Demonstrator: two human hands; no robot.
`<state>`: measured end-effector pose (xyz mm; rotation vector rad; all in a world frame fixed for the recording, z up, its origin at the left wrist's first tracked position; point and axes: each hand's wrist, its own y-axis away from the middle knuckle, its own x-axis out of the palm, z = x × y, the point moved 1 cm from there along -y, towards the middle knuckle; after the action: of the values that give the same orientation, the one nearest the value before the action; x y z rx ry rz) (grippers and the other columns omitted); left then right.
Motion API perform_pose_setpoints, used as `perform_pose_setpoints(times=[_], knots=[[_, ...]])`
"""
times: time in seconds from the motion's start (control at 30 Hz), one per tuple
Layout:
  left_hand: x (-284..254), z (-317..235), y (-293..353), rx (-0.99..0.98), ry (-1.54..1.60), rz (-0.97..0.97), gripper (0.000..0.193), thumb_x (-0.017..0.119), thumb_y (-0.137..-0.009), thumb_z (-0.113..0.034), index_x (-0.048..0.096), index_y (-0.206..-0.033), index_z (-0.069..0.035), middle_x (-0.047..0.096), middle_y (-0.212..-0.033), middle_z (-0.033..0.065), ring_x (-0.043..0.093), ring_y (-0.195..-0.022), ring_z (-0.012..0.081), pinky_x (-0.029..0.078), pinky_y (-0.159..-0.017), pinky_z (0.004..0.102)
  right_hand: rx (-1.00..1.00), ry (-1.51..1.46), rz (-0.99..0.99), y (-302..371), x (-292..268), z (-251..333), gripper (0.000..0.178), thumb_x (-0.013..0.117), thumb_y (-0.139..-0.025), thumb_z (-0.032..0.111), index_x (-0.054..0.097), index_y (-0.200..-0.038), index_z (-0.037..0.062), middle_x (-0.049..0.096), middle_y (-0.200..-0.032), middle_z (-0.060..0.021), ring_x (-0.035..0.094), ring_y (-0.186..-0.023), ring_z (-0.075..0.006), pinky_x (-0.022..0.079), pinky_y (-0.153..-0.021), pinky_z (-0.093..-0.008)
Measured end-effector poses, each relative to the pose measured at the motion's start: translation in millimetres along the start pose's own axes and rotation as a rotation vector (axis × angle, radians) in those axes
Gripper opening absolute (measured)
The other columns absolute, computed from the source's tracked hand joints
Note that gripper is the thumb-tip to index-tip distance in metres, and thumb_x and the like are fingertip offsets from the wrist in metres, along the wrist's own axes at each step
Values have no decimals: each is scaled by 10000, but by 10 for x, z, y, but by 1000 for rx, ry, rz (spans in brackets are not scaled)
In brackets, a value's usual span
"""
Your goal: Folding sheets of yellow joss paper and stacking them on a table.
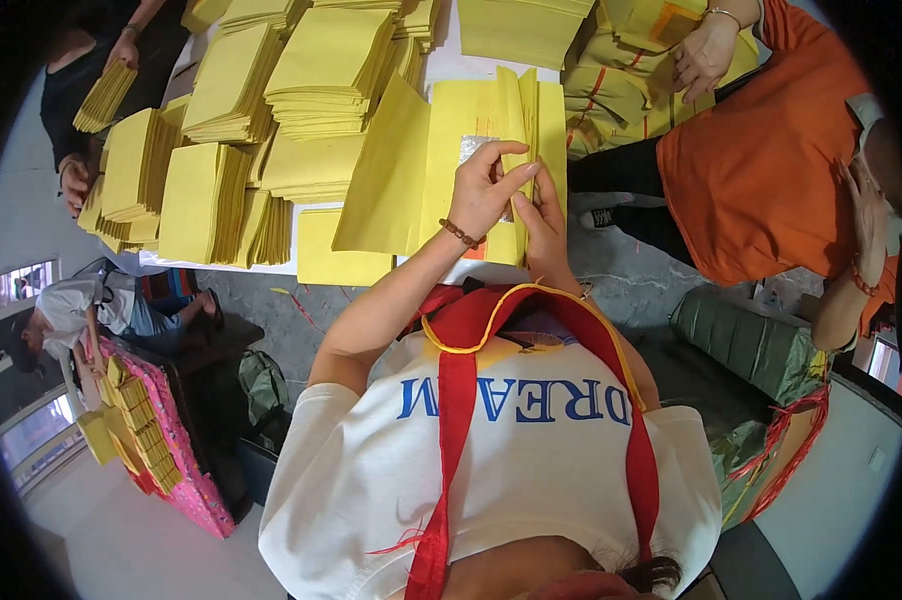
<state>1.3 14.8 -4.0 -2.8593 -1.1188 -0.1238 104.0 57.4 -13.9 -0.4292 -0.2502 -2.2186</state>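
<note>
My left hand [486,185] and my right hand [544,212] meet over a thin stack of yellow paper sheets [441,170] on the white table [221,264]. Left thumb and fingers pinch the edge of an upright folded yellow sheet [524,120]; the right fingers grip the same sheet from below. A silver foil square [476,148] shows on the paper just above my left hand. A beaded bracelet sits on my left wrist.
Several stacks of yellow paper [321,70] cover the table's left and far side. A person in orange [771,160] at right rests a hand [706,52] on bundles. Another person [91,70] at far left holds a yellow stack. A green sack [751,345] lies at right.
</note>
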Motion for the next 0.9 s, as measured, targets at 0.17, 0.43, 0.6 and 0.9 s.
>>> perform_pose_setpoints(times=[0.17, 0.43, 0.6, 0.9], knots=[[3, -77, 23, -46, 48, 22, 277, 682, -814, -171, 591, -1023, -14, 414, -561, -32, 419, -404, 44, 345, -361, 200, -17, -63, 7, 14, 28, 48, 549, 442, -929, 102, 194, -1400, -31, 298, -1404, -127, 301, -1286, -183, 246, -1050, -293], [-11, -95, 27, -113, 69, 22, 252, 672, -822, -167, 598, -1005, -9, 414, -570, -33, 410, -410, 44, 339, -369, 209, -10, -54, -33, 12, 1, 31, 502, 404, -951, 129, 229, -1395, -25, 313, -1402, -103, 312, -1276, -165, 249, -1044, -279], [-31, 21, 12, -23, -41, -48, 123, 627, -833, -135, 605, -872, -20, 442, -576, -29, 391, -462, 40, 333, -419, 220, 36, -121, -47, 7, -33, 20, 467, 364, -968, 149, 256, -1387, -28, 319, -1406, -86, 312, -1271, -153, 249, -1040, -272], [-22, -17, 16, -5, -63, -126, 73, 607, -808, -101, 576, -801, -35, 437, -543, -38, 380, -471, 32, 321, -426, 214, -91, 195, -50, 18, -16, 20, 499, 415, -930, 116, 263, -1379, -41, 324, -1403, -146, 309, -1288, -204, 227, -1057, -299]])
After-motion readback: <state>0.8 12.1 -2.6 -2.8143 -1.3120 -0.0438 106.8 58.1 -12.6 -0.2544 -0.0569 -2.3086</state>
